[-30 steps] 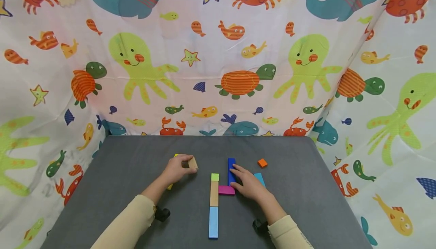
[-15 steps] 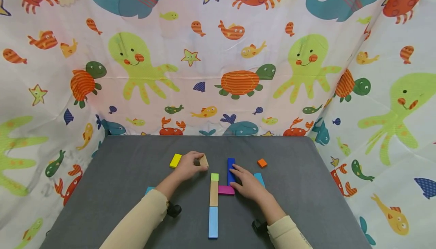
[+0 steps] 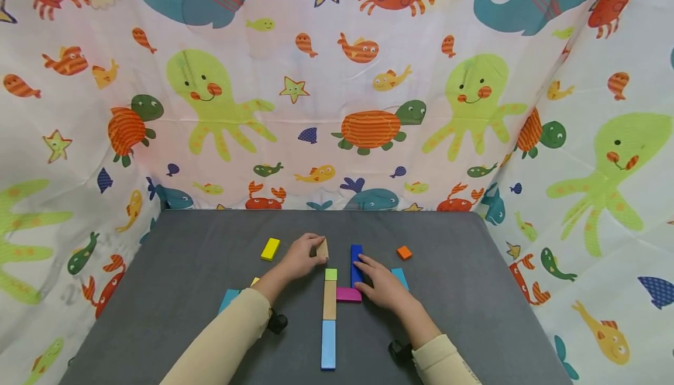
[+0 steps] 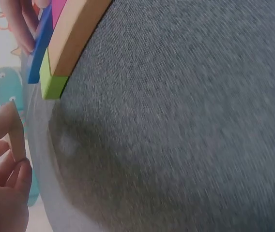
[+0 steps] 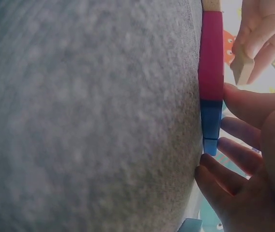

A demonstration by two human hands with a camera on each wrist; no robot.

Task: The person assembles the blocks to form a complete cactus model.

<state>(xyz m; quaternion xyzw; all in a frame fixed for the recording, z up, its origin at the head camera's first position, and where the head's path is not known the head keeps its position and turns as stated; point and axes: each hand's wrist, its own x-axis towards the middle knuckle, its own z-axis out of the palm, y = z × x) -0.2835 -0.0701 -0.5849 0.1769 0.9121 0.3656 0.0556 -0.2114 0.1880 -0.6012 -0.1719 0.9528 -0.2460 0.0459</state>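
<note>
My left hand [image 3: 301, 256] pinches a small plain wooden block [image 3: 323, 250] between thumb and fingers, raised above the table behind the row of blocks. In the left wrist view, that wooden block [image 4: 17, 140] is off the table, apart from the green block [image 4: 53, 87]. My right hand [image 3: 384, 282] rests with loosely spread fingers against a long dark blue block [image 3: 356, 265]. In the right wrist view its thumb touches near where the magenta block [image 5: 211, 55] meets the blue one. The row holds the green block, a tan block [image 3: 329, 300] and a light blue block [image 3: 329, 344].
A yellow block [image 3: 271, 249] lies at the left, with a blue block [image 3: 228, 300] partly behind the left forearm. An orange block [image 3: 404, 252] and another blue block [image 3: 400, 277] lie right of the right hand. A printed curtain [image 3: 316, 110] stands behind the grey table [image 3: 463, 315].
My left hand has moved right with the wooden block, from near the yellow block to just behind the green one. The right hand stays at the dark blue block.
</note>
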